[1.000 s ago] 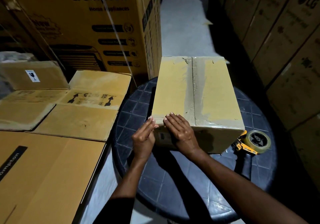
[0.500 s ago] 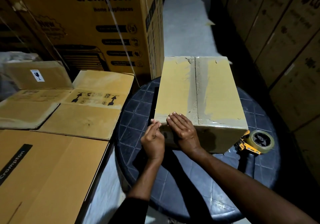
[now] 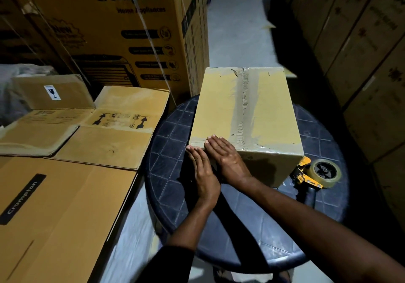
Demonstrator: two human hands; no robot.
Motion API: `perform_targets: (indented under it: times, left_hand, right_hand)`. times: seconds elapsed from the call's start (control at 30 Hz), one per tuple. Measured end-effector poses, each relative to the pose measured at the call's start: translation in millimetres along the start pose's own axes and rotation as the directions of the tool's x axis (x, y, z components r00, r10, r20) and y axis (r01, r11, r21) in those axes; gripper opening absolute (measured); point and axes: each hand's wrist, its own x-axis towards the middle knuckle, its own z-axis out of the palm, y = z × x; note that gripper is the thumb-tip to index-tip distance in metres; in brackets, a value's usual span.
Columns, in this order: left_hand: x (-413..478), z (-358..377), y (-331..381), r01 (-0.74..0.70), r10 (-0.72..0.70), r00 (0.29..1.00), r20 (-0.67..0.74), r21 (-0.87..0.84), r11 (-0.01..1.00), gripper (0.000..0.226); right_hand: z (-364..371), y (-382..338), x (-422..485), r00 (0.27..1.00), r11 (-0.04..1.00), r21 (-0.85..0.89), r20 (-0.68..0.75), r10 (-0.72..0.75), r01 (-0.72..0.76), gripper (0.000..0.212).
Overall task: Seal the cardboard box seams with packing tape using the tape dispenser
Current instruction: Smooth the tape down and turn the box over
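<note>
Both left hand (image 3: 202, 173) and right hand (image 3: 228, 158) press straight fingers (image 3: 215, 143) against the cardboard box (image 3: 219, 107).

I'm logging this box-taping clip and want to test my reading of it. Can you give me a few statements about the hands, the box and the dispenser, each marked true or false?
1. The left hand and the right hand both lie flat, fingers straight, at the near left corner of the box. True.
2. The right hand holds the tape dispenser. False: the dispenser lies on the table, to the right of the box, and neither hand touches it.
3. A tape strip runs along the centre seam of the box top. True.
4. The box stands on the floor. False: it stands on the round dark table.
</note>
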Motion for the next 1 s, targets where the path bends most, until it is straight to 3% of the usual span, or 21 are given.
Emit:
perform_targets:
  times: [0.13, 0.23, 0.33, 0.4, 0.5, 0.57, 0.67, 0.77, 0.87, 1.0]
  left_hand:
    - [-6, 0, 8, 0.092, -0.094, 0.994, 0.063, 0.035, 0.995, 0.076]
    - [-11, -2, 9, 0.04, -0.046, 0.993, 0.11, 0.056, 0.998, 0.072]
    - [-14, -16, -3, -0.054, 0.05, 0.982, 0.183, 0.017, 0.998, 0.094]
    - [-14, -25, -18, -0.184, 0.178, 0.96, 0.216, 0.007, 0.983, 0.102]
    - [-14, -37, -36, -0.511, 0.482, 0.834, 0.267, 0.044, 0.859, 0.07]
    - [-7, -45, -46, -0.594, 0.579, 0.798, 0.166, 0.062, 0.802, 0.061]
    - [18, -54, -43, -0.503, 0.5, 0.864, 0.047, 0.06, 0.863, 0.06]
    - [34, -45, -27, -0.468, 0.464, 0.882, 0.084, 0.039, 0.883, 0.047]
    - [31, -34, -26, -0.428, 0.423, 0.901, 0.093, 0.028, 0.904, 0.053]
    - [21, -36, -45, -0.448, 0.441, 0.892, 0.103, 0.063, 0.892, 0.061]
  right_hand:
    - [-9, -1, 1, 0.994, 0.999, 0.02, 0.108, 0.024, -0.026, 0.068]
    - [-14, -1, 2, 0.984, 0.996, 0.057, 0.167, 0.06, -0.071, 0.065]
    - [-25, -5, 4, 0.977, 0.99, 0.104, 0.203, 0.071, -0.094, 0.078]
    - [-30, -3, 5, 0.974, 0.989, 0.121, 0.218, 0.053, -0.081, 0.073]
    - [-32, 1, 3, 0.982, 0.988, 0.148, 0.19, 0.019, -0.047, 0.082]
    - [-32, 5, -2, 0.991, 0.99, 0.13, 0.133, 0.028, -0.046, 0.093]
    - [-33, 10, -10, 0.993, 0.997, -0.035, 0.092, 0.069, -0.066, 0.095]
    - [-34, 17, -13, 0.996, 0.995, -0.076, 0.056, 0.069, -0.065, 0.076]
    - [-44, 28, -22, 0.997, 0.996, -0.091, 0.075, 0.023, -0.016, 0.066]
    - [-64, 52, -48, 0.998, 0.991, -0.135, 0.069, 0.006, 0.003, 0.072]
